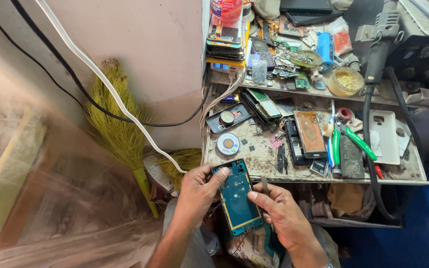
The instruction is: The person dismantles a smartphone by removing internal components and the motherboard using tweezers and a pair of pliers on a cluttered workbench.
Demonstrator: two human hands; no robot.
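Note:
An opened phone body (237,197) with a teal circuit board and a yellow edge lies over my lap, just in front of the workbench (264,158). My left hand (197,191) grips its upper left side, thumb on the board's top corner. My right hand (279,211) rests against the phone's right edge and holds a thin dark tool (264,185) upright between the fingers.
The cluttered bench carries a phone with an orange-brown back (310,131), green-handled pliers (356,141), a solder wire spool (228,143), a white phone cover (386,137) and a stack of phones (227,37). A black hose (373,124) hangs over it. A yellow-green broom (117,129) leans on the wall at left.

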